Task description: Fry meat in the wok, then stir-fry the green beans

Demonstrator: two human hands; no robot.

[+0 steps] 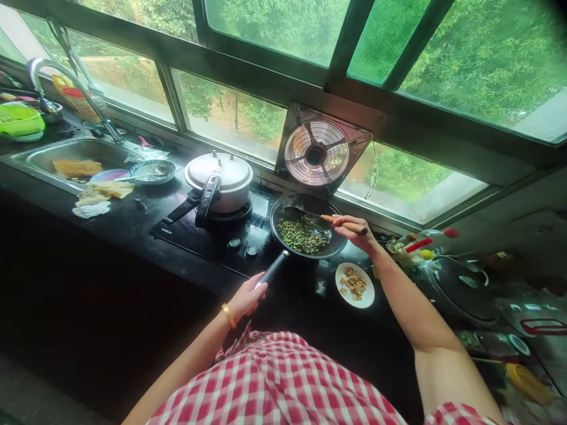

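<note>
My left hand is closed round the dark handle of a frying pan, which sits on the right side of the gas stove. Chopped green food is heaped in the middle of the pan. From the right, my right hand grips the wooden handle of a spatula; its dark blade reaches the back of the pan, partly lost against the black surface. Close by, below my right hand, a white plate holds browned pieces of food.
A pressure cooker stands on the left burner, its handle toward me. Behind the pan is a fan set in the window. A sink, a patterned bowl and cloths lie left. Jars and a dark lid crowd the right.
</note>
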